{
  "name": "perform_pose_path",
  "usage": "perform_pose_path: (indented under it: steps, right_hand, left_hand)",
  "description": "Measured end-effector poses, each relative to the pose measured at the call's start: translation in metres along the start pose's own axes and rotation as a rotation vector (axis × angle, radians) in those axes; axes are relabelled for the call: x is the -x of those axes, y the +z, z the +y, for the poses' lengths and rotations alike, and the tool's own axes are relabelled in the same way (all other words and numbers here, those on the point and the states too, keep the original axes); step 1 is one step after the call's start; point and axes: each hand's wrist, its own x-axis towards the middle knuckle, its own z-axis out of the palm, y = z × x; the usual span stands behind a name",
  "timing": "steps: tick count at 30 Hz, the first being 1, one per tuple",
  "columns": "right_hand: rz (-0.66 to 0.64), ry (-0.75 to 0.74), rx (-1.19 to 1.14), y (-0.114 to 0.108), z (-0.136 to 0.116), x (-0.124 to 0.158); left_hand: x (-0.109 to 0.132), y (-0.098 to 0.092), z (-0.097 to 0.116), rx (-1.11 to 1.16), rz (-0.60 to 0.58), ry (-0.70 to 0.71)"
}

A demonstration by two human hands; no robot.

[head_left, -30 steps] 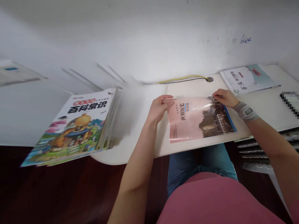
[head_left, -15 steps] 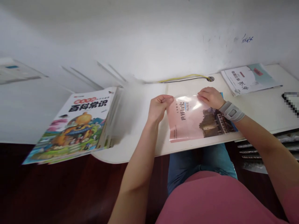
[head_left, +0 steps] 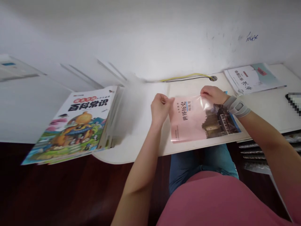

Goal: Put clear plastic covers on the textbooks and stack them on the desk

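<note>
Pinching with both hands, head view: left hand clamped at the far left corner of the glossy pink book, right hand clamped on its far edge, right of middle. The 2 hands sit apart. Book lies on the white tabletop, near the front edge. 1 stack of books at left, 1 grey wristband on right wrist, yellow cable along the wall.

Right hand now farther inward along the pink book's far edge
</note>
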Motion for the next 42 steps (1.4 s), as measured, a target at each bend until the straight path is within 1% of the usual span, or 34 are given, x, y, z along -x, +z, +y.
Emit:
perform_pose_path:
  steps: [2, 3, 4, 5, 6, 8, 9, 10, 12, 14, 17, 20, 22, 24, 28, 30, 32, 35, 38, 40, 42]
  right_hand:
    - [-0.074, -0.021, 0.014, -0.013, 0.0, -0.004]
    - [-0.111, -0.031, 0.018, -0.019, -0.002, -0.006]
    - [-0.144, -0.04, 0.019, -0.025, -0.004, -0.007]
    - [-0.172, -0.047, 0.017, -0.03, -0.006, -0.009]
    - [-0.191, -0.053, 0.014, -0.034, -0.009, -0.01]
    - [-0.209, -0.056, 0.013, -0.041, -0.015, -0.011]
    - [-0.214, -0.052, 0.017, -0.043, -0.018, -0.011]
    - [-0.218, -0.044, 0.025, -0.045, -0.02, -0.01]
    - [-0.21, -0.026, 0.063, -0.045, -0.023, -0.006]
    - [-0.166, -0.024, 0.126, -0.041, -0.026, -0.002]
    - [-0.078, -0.034, 0.212, -0.031, -0.031, 0.001]
    - [-0.019, -0.002, 0.265, -0.022, -0.03, 0.001]
    - [-0.005, 0.045, 0.308, -0.019, -0.023, 0.002]
    - [-0.022, 0.105, 0.352, -0.019, -0.011, 0.008]
    - [-0.082, 0.227, 0.418, -0.02, 0.02, 0.03]
    - [-0.092, 0.271, 0.442, -0.019, 0.034, 0.04]
    - [-0.096, 0.32, 0.466, -0.016, 0.046, 0.047]
    - [-0.116, 0.426, 0.477, -0.01, 0.059, 0.052]
    - [-0.107, 0.546, 0.46, -0.002, 0.069, 0.055]
    - [-0.074, 0.612, 0.461, 0.002, 0.073, 0.059]
    - [-0.043, 0.663, 0.475, 0.003, 0.073, 0.063]
  left_hand:
    - [-0.001, -0.003, 0.013, -0.111, 0.06, 0.145]
    - [-0.002, -0.002, 0.021, -0.141, 0.053, 0.228]
    - [-0.002, 0.0, 0.03, -0.157, 0.004, 0.306]
    - [-0.003, 0.004, 0.039, -0.164, -0.088, 0.371]
    - [-0.004, 0.009, 0.048, -0.17, -0.21, 0.417]
    - [-0.008, 0.022, 0.06, -0.191, -0.439, 0.457]
    - [-0.01, 0.027, 0.064, -0.202, -0.512, 0.454]
    - [-0.012, 0.033, 0.066, -0.207, -0.552, 0.442]
    - [-0.016, 0.041, 0.067, -0.198, -0.571, 0.416]
    - [-0.019, 0.046, 0.066, -0.185, -0.575, 0.406]
    - [-0.022, 0.05, 0.066, -0.197, -0.589, 0.412]
    - [-0.025, 0.051, 0.066, -0.179, -0.577, 0.398]
    - [-0.029, 0.047, 0.061, -0.161, -0.565, 0.366]
    - [-0.035, 0.037, 0.052, -0.155, -0.554, 0.299]
    - [-0.051, 0.017, 0.021, -0.156, -0.53, 0.119]
    - [-0.057, 0.014, 0.006, -0.173, -0.535, 0.08]
    - [-0.061, 0.019, -0.006, -0.205, -0.547, 0.072]
    - [-0.064, 0.033, -0.016, -0.245, -0.559, 0.055]
    - [-0.068, 0.046, -0.025, -0.207, -0.538, 0.041]
    - [-0.072, 0.049, -0.03, -0.191, -0.518, 0.041]
    - [-0.075, 0.049, -0.035, -0.23, -0.5, 0.035]
